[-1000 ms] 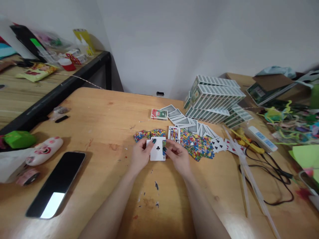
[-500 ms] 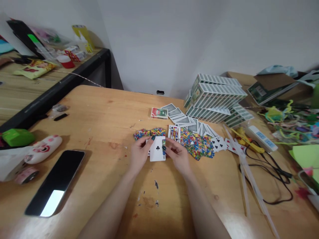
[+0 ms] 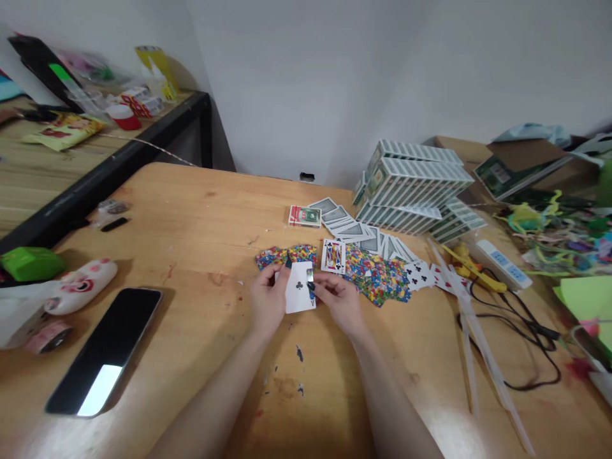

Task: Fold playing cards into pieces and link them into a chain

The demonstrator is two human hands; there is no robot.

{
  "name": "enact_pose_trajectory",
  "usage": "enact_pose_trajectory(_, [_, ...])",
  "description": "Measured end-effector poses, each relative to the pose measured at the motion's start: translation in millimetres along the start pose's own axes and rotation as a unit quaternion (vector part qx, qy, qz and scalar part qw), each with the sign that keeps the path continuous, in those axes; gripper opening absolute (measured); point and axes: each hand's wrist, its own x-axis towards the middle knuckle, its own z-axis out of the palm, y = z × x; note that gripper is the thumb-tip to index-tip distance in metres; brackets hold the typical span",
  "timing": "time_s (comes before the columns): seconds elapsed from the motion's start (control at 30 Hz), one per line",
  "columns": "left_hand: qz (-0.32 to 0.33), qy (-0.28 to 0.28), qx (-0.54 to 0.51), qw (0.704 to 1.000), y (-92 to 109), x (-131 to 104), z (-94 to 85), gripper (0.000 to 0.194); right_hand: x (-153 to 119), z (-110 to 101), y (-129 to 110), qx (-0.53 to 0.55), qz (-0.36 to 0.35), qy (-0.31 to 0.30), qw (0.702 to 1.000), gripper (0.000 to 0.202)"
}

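An ace of clubs playing card is held face up just above the table. My left hand pinches it at its left edge, with the thumb on the face; whether more cards lie behind it is hidden. My right hand is closed at the card's right edge, where a small coloured patch shows near the fingertips. Just beyond my right hand lies a clubs face card. Colourfully patterned cards are spread to its right, and more patterned cards lie behind my left hand.
Grey-backed cards fan out beside a red-and-green card box. Striped box stacks stand at the back right. A phone lies at left. Clear plastic strips, a black cable and a power strip occupy the right.
The ace of clubs has shifted slightly left and tilted a little. Both hands stay closed at its edges, and my right hand has moved slightly left and down.
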Motion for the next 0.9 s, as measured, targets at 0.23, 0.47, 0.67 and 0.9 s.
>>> enact_pose_trajectory(0.23, [0.006, -0.038, 0.028, 0.999, 0, 4, -0.1, 0.020, -4, 3, 0, 0.006, 0.003, 0.015, 1.000, 0.023])
enact_pose_trajectory(0.47, [-0.135, -0.188, -0.068, 0.970, 9, 18, -17.9, 0.026, -2, 1, 0, 0.006, -0.028, 0.023, 0.999, 0.018])
enact_pose_trajectory(0.67, [-0.205, -0.300, -0.076, 0.929, 20, 23, -32.8, 0.026, -1, -1, 1, 0.019, -0.034, 0.033, 0.999, 0.016])
enact_pose_trajectory(0.9, [-0.184, -0.258, -0.052, 0.947, 15, 18, -24.1, 0.021, 1, -5, 6, 0.015, -0.047, 0.064, 0.997, 0.016])
